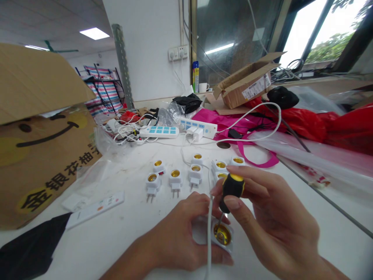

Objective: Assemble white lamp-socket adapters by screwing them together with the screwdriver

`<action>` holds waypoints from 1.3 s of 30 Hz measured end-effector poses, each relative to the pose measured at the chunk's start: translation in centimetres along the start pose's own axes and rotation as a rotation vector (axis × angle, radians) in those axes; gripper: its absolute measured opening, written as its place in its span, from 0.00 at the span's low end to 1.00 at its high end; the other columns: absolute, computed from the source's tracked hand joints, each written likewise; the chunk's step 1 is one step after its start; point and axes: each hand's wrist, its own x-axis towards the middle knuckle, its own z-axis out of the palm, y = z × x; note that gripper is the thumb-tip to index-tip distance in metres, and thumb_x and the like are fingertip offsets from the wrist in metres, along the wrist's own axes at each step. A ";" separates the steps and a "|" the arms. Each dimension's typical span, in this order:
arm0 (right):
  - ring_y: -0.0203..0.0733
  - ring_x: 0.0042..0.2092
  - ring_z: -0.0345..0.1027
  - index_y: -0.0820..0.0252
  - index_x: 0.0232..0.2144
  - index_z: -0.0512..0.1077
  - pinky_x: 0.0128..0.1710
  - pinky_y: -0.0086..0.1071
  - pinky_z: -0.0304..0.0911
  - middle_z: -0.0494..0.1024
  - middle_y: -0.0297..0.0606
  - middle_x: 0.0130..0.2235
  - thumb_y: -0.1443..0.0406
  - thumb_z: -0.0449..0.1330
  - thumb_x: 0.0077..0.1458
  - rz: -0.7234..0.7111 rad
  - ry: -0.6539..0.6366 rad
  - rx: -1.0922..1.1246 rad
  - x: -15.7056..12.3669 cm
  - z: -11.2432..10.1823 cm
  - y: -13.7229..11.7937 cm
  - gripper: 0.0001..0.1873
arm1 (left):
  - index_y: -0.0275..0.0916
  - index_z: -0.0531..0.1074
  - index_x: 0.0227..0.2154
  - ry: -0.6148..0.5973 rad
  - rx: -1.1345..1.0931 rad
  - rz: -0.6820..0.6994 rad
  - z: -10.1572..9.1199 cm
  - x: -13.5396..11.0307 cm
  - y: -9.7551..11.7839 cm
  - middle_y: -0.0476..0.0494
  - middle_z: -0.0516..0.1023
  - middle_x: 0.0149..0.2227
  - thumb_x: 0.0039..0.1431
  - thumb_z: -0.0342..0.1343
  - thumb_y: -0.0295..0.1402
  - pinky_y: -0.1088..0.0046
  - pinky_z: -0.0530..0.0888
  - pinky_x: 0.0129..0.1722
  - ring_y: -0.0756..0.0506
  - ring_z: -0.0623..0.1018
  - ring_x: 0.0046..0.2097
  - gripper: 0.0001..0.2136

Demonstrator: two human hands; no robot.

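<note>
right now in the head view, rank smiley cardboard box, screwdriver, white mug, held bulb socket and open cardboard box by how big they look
1. Smiley cardboard box
2. Open cardboard box
3. Screwdriver and held bulb socket: unsure, both partly covered
4. White mug

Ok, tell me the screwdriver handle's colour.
The handle is black and yellow; it shows best in the head view.
</note>
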 end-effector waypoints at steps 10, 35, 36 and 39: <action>0.44 0.47 0.81 0.43 0.68 0.70 0.44 0.35 0.80 0.81 0.41 0.51 0.71 0.64 0.73 0.015 0.000 0.019 -0.1 0.1 0.2 0.27 | 0.42 0.84 0.51 -0.001 -0.027 -0.001 0.0 0.0 0.0 0.39 0.81 0.50 0.49 0.80 0.36 0.47 0.72 0.65 0.33 0.79 0.54 0.25; 0.44 0.45 0.81 0.43 0.66 0.73 0.43 0.37 0.81 0.80 0.39 0.50 0.71 0.65 0.71 0.001 0.012 -0.002 -0.1 0.2 0.1 0.27 | 0.42 0.83 0.47 0.002 -0.012 0.005 -0.1 0.1 0.3 0.40 0.81 0.50 0.51 0.79 0.39 0.45 0.72 0.65 0.32 0.79 0.55 0.21; 0.45 0.45 0.81 0.43 0.66 0.73 0.43 0.38 0.81 0.80 0.39 0.50 0.71 0.66 0.71 -0.002 0.011 -0.003 0.0 0.2 0.1 0.27 | 0.42 0.83 0.47 0.002 -0.017 0.007 -0.1 0.1 0.3 0.39 0.81 0.50 0.51 0.79 0.39 0.45 0.72 0.65 0.32 0.79 0.55 0.21; 0.47 0.44 0.82 0.43 0.66 0.72 0.39 0.39 0.81 0.81 0.41 0.50 0.71 0.66 0.70 -0.010 0.009 0.008 0.0 0.3 0.2 0.27 | 0.43 0.83 0.48 0.014 -0.006 0.009 0.0 0.0 0.3 0.39 0.82 0.52 0.51 0.79 0.39 0.45 0.72 0.65 0.32 0.79 0.55 0.22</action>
